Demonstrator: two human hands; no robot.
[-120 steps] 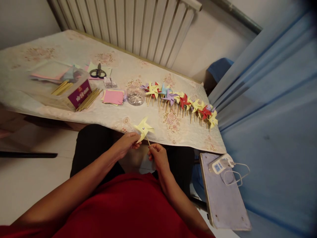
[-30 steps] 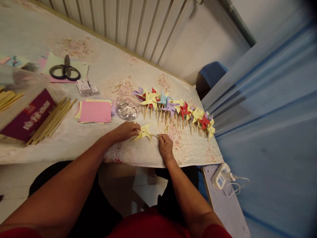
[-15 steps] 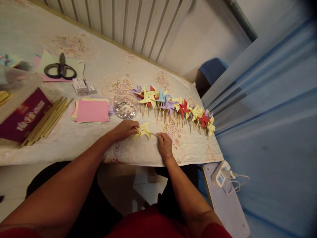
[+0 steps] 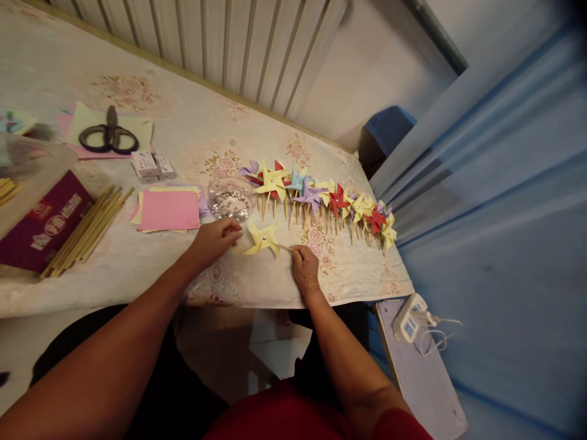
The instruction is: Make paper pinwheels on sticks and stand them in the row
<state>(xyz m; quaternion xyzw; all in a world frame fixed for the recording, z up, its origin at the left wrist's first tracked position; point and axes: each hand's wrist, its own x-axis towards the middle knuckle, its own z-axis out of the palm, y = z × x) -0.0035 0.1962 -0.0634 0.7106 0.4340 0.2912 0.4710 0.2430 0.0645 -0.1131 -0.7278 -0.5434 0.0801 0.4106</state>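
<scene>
A yellow paper pinwheel with a small shiny pin at its centre is held just above the table by its thin stick. My right hand is closed on that stick, to the right of the paper blades. My left hand is a little left of the blades, not touching them. Its fingers are loosely bent and apart, with nothing seen in them. Just beyond it stands a clear round dish of small metal pins. Past my right hand, many finished pinwheels in yellow, purple, red and blue lie in a row.
Left of the dish lie stacked coloured paper, small white boxes and dark-handled scissors on more sheets. A bundle of sticks rests by a purple-labelled plastic box. A power strip sits off the table's right end.
My left hand has let go of the pinwheel's blade and drawn back to the left. My right hand keeps its hold on the stick in about the same place.
</scene>
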